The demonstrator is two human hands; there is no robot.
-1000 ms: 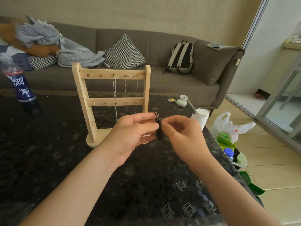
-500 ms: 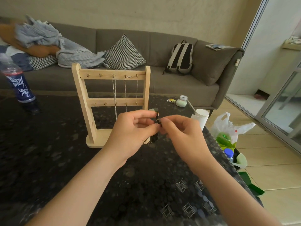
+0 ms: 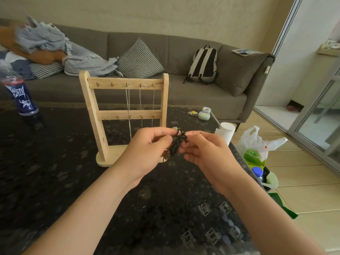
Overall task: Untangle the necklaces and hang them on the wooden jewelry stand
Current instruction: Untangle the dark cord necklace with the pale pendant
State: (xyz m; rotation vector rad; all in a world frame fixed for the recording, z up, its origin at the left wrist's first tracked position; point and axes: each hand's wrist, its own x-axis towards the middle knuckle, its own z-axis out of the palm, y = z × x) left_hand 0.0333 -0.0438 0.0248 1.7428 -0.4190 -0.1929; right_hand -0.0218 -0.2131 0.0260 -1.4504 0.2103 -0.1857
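A tangled dark cord necklace [image 3: 178,143] hangs in the air between my two hands, in front of the wooden jewelry stand [image 3: 92,115]. My left hand [image 3: 147,153] pinches its left side with curled fingers. My right hand [image 3: 204,153] pinches its right side close by. The stand rises on the dark table [image 3: 55,181] behind my hands. Thin silver chains [image 3: 128,102] hang from three right-hand hooks of its top bar. The lower part of the cord necklace is partly hidden by my left hand.
A blue-labelled bottle [image 3: 20,96] stands at the table's far left. A small pale case [image 3: 204,115] and a white paper cup [image 3: 226,133] sit near the right edge. A plastic bag [image 3: 255,144] lies on the floor to the right. A grey sofa [image 3: 184,92] runs behind.
Both hands stayed in place in front of the stand. The fingers worked the dark cord knot, and loops of it now stick out above the fingertips.
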